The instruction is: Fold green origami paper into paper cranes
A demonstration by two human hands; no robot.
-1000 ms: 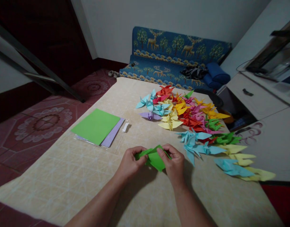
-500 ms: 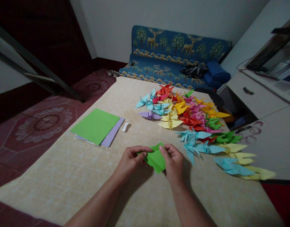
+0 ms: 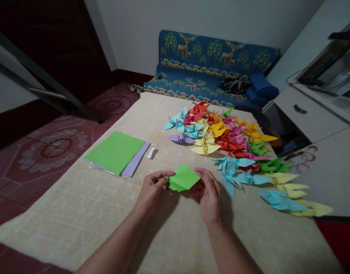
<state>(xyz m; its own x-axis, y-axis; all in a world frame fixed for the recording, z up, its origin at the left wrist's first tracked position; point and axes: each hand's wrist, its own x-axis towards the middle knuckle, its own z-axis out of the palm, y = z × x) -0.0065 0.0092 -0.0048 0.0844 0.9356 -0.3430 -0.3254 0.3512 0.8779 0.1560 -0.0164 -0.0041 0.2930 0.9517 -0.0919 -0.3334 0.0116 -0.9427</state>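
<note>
Cream cloth with a faint pale pattern point(image 3: 78, 213) covers the table, its near edge cut off by the frame. Above it, the left hand point(image 3: 152, 190) grips a folded piece of bright green paper point(image 3: 183, 178) between thumb and fingers, which hide its left end. Under-folds are hard to make out. One corner points away, toward the blue fabric sofa printed with deer and trees point(image 3: 192, 80); another points at the right hand point(image 3: 210, 194). Its long axis runs roughly crosswise, hand to hand. The right hand is unclenched, side-on, fingers loosely curved at the right corner; whether they touch it cannot be told. Both forearms slope inward from the lower edge, where they are cut off.

Left of the left hand lie green square paper point(image 3: 116, 152) and lilac paper point(image 3: 135, 160), overlapping, with a small white slip point(image 3: 151, 153) just beside. Multicoloured folded paper cranes point(image 3: 217, 131) crowd the table's right side, partly hiding one another.
</note>
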